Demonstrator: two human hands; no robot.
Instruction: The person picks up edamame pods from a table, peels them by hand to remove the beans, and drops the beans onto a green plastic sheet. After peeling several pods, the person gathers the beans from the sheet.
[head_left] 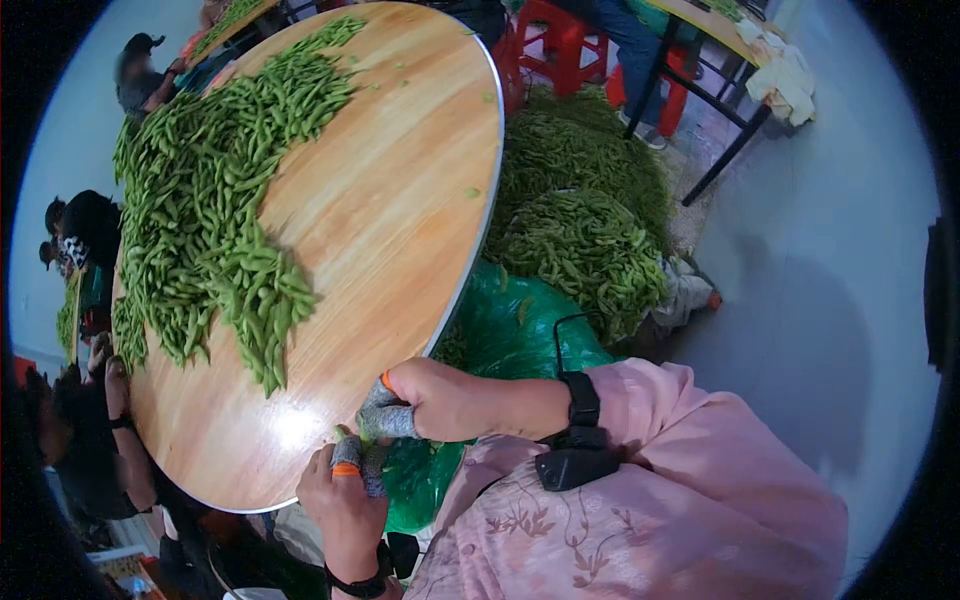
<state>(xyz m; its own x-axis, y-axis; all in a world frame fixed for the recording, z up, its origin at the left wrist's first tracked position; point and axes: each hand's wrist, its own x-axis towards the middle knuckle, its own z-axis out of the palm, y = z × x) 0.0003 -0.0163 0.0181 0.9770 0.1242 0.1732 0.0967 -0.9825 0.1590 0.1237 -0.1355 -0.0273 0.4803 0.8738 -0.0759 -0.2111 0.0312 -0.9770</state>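
Note:
My left hand [345, 490] and my right hand [402, 402] meet at the near edge of the round wooden table [380, 220]. Grey knit finger sleeves with orange bands cover some fingertips on both. Each hand is closed in a pinch, and a green bean pod [366, 432] shows in part between the fingertips; the fingers hide most of it. A large heap of green bean pods [210, 190] spreads over the far half of the tabletop.
Below the table edge lies a green plastic bag [520, 310]. More pods fill piles [580, 250] on the floor beside it. Red stools [560, 45] and a black-legged table [690, 90] stand behind. A person in dark clothing [85, 430] sits across the table.

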